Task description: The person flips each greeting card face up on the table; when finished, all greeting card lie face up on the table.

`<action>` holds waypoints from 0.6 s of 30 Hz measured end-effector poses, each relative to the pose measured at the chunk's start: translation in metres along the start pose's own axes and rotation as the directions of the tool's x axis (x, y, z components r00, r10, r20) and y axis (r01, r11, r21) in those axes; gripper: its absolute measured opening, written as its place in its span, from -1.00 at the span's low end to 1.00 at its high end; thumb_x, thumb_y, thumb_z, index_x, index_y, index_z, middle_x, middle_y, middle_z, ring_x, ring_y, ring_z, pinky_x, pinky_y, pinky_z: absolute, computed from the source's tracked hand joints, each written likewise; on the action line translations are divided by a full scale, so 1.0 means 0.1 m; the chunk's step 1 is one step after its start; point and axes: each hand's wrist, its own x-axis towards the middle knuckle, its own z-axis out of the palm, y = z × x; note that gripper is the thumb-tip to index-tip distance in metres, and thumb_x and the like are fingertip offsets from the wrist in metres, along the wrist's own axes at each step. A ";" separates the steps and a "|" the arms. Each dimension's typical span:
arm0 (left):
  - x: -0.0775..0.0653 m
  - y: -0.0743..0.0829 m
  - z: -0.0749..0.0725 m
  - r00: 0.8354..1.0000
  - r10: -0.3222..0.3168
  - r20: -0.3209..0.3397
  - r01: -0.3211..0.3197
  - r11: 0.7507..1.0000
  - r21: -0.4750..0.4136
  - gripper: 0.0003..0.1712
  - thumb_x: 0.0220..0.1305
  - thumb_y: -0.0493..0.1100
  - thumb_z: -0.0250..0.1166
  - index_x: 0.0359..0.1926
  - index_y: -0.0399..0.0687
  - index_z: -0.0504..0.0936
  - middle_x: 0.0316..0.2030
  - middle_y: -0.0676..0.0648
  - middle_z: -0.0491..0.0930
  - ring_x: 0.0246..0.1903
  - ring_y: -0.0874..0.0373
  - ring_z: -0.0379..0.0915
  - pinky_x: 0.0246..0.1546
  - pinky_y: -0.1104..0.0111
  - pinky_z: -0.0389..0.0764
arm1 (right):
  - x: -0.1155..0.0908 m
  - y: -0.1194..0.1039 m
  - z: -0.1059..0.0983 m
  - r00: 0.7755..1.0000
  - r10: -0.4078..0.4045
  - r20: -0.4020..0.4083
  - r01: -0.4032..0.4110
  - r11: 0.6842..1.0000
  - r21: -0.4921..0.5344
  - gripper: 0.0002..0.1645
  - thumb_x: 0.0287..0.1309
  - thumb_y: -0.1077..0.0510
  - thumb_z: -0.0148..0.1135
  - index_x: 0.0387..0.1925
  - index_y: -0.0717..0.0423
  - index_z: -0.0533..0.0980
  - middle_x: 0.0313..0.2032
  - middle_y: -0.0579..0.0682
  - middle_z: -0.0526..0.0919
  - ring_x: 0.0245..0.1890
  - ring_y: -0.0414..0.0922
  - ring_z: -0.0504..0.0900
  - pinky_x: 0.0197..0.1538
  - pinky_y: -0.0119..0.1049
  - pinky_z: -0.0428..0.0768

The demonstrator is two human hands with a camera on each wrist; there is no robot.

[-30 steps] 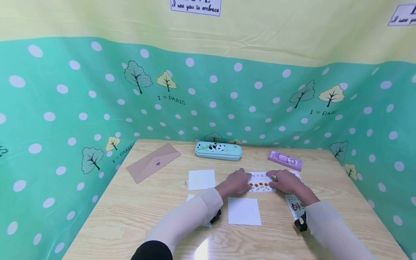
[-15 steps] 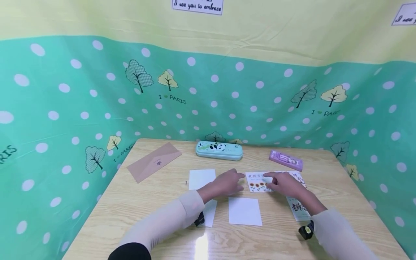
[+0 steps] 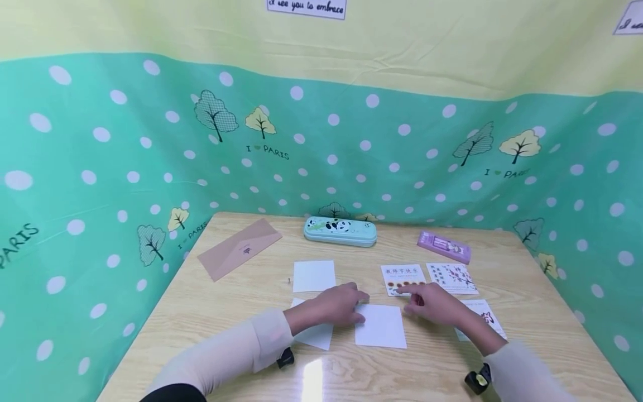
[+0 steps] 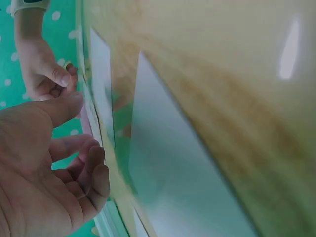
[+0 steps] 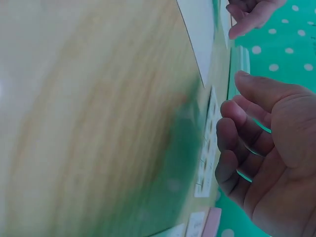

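Observation:
My left hand (image 3: 339,304) hovers over the table with fingers loosely bent, its fingertips close to the top left corner of a blank white square card (image 3: 382,328). In the left wrist view the same hand (image 4: 54,168) has nothing between thumb and fingers. My right hand (image 3: 434,302) is just in front of a card printed with sunflowers (image 3: 403,271), its index finger overlapping the lower edge. The right wrist view has that hand (image 5: 276,153) relaxed and holding nothing. A blossom-branch card (image 3: 454,276) and another printed card (image 3: 477,308) lie beside it, the latter partly behind the forearm.
Two more blank cards, a back one (image 3: 313,274) and a front one (image 3: 317,337), lie left of centre, the front one partly under my left arm. Behind are a brown envelope (image 3: 241,248), a teal panda pencil case (image 3: 340,232) and a purple box (image 3: 444,247).
Both hands have let go of the sunflower card, which now lies flat. They have come back toward the front, the left one also moving left, near the blank card.

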 end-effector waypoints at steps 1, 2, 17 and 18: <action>-0.03 0.01 0.01 1.000 0.005 0.001 -0.005 1.000 0.009 -0.35 0.25 0.15 0.42 0.34 0.18 0.55 -0.05 0.02 0.59 -0.33 0.33 0.42 -0.32 0.45 0.52 | -0.01 0.00 0.02 1.000 0.000 0.007 0.000 1.000 0.008 -0.48 0.28 0.10 0.36 0.23 0.16 0.57 -0.47 -0.25 0.56 -0.54 -0.39 0.40 -0.44 -0.43 0.44; -0.05 0.02 0.02 1.000 0.009 0.001 -0.009 1.000 0.019 -0.35 0.25 0.15 0.42 0.34 0.18 0.55 -0.04 0.03 0.59 -0.33 0.33 0.41 -0.31 0.46 0.52 | -0.02 0.00 0.04 1.000 -0.004 0.013 0.004 1.000 0.020 -0.48 0.28 0.09 0.37 0.23 0.15 0.58 -0.46 -0.25 0.57 -0.53 -0.39 0.41 -0.43 -0.43 0.45; -0.14 0.11 0.12 0.999 0.016 -0.029 -0.013 0.995 0.103 -0.34 0.09 0.19 0.53 0.12 -0.02 0.62 -0.18 0.02 0.55 -0.39 0.30 0.37 -0.43 0.48 0.47 | -0.14 -0.05 0.24 1.000 -0.001 0.031 0.000 0.999 0.039 -0.35 0.12 0.11 0.49 0.26 0.17 0.56 -0.48 -0.25 0.47 -0.51 -0.39 0.36 -0.39 -0.45 0.39; -0.14 0.11 0.13 1.000 0.012 -0.025 -0.010 0.995 0.104 -0.33 0.10 0.20 0.53 0.14 -0.03 0.62 -0.17 0.01 0.55 -0.38 0.29 0.38 -0.43 0.48 0.48 | -0.14 -0.05 0.24 1.000 -0.001 0.027 0.000 0.999 0.039 -0.35 0.11 0.12 0.50 0.25 0.16 0.57 -0.48 -0.24 0.47 -0.51 -0.39 0.36 -0.39 -0.45 0.39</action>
